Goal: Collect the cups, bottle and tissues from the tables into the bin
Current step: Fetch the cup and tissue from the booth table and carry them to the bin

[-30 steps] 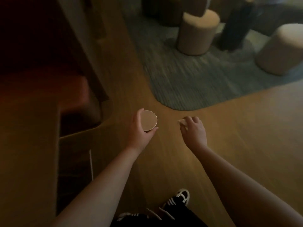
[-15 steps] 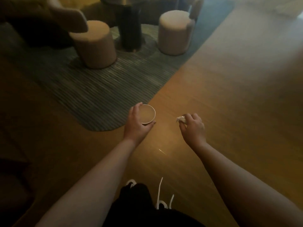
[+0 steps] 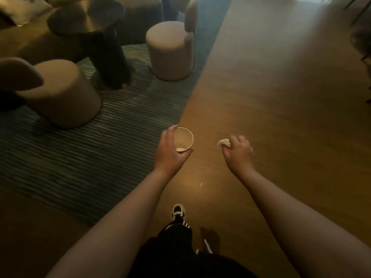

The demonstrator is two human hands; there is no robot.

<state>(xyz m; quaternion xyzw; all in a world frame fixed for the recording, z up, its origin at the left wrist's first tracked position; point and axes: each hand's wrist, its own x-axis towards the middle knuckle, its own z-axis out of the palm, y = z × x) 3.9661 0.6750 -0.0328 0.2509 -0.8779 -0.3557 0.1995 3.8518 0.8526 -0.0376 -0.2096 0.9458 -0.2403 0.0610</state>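
My left hand (image 3: 170,153) is wrapped around a pale paper cup (image 3: 183,139), held upright at waist height with its open mouth facing me; a little light residue shows at its bottom. My right hand (image 3: 237,152) is closed on a crumpled white tissue (image 3: 223,142) that sticks out past the fingers. Both arms reach forward over the wooden floor. No bin, bottle or other cups are in view.
A striped grey-blue rug (image 3: 90,157) lies to the left with two beige cylindrical stools (image 3: 60,93) (image 3: 170,51) and a dark round side table (image 3: 88,17) on a thick dark pedestal. Wooden floor (image 3: 281,97) stretches ahead and right. My shoe (image 3: 177,212) shows below.
The view has swung right: the dark cabinet on the left is gone, the rug and stools shifted left and nearer. Both hands keep their hold on the cup and tissue.
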